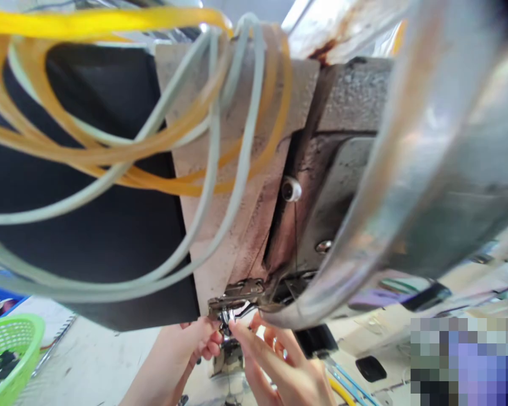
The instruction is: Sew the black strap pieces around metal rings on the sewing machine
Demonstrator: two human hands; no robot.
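Left hand point(190, 344) and right hand point(279, 358) met at the bottom of a large machine point(215, 242), working close around its small metal parts point(242, 290). The left hand was mostly closed, fingers curled and tips drawn together; whether it had hold of anything could not be told. The right hand was partly open, its index finger stretched to the metal and the other fingers bent and spread; any grip there was too small to tell. The machine stood over the desk point(93, 361), straight above both hands. Its body was pale, pinkish beige and speckled with dark marks, with a dark slot running down beside a dull grey plate. A white knob point(291, 189) with a dark centre sat in that slot, a thin dark line dropping below it. The metal parts were shiny, with dark gaps between them. To the left was a black panel point(148, 254), crossed by yellow tubes point(46, 25) and pale tubes point(256, 73), while a blurred, shiny curved band point(376, 192) swept down the right. A green basket point(36, 325) holding small dark pieces was at the far left.
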